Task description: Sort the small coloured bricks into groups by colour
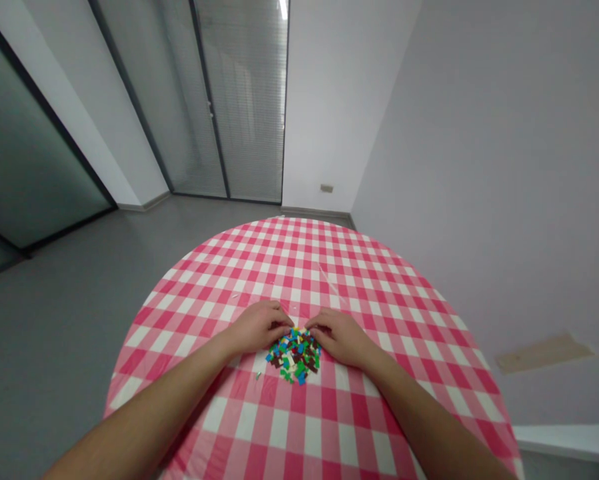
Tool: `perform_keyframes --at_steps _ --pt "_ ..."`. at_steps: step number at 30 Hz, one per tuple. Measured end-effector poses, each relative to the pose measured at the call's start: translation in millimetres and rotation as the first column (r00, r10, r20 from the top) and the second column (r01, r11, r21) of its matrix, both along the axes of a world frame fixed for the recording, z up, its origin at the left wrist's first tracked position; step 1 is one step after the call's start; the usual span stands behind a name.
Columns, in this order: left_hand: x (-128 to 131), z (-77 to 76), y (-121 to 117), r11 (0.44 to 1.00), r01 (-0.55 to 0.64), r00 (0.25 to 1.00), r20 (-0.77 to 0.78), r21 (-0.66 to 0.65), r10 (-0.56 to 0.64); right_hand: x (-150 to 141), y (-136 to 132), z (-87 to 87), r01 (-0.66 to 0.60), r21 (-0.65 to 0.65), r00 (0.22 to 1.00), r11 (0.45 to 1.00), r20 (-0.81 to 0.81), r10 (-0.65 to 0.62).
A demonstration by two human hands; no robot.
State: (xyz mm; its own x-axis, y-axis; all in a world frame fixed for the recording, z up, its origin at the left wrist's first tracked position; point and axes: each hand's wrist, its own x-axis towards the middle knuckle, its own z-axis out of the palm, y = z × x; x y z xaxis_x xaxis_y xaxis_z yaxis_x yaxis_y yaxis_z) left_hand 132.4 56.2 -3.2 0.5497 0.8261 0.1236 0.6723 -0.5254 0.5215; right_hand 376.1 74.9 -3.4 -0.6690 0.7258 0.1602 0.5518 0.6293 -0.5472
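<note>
A heap of small plastic building bricks in blue, green, brown, white and yellow lies on the table in front of me. At its far left edge, my left hand rests with bent fingers and the thumb a little apart, touching the bricks. My right hand mirrors it at the far right edge, its fingers curved inward and the thumb against the heap. Both hands curve around the heap's far side, with their fingertips close to each other. Neither hand shows a brick lifted; the undersides of the fingers are hidden.
The round table wears a red-and-white checked cloth. A loose small piece lies left of the heap, and a pale scrap farther off. A white wall rises close on the right; glass doors stand beyond.
</note>
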Motion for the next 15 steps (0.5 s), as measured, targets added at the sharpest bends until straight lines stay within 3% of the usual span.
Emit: perform_keyframes --at_steps 10,15 --pt "-14.6 2.1 -0.7 0.994 0.017 0.994 0.108 -0.108 -0.005 1.3 2.0 -1.1 0.047 -0.108 0.995 0.993 -0.086 -0.056" --pt "-26.0 12.0 -3.5 0.976 0.043 0.999 0.023 -0.215 -0.039 1.7 2.7 -2.2 0.040 -0.103 0.996 0.994 -0.069 -0.048"
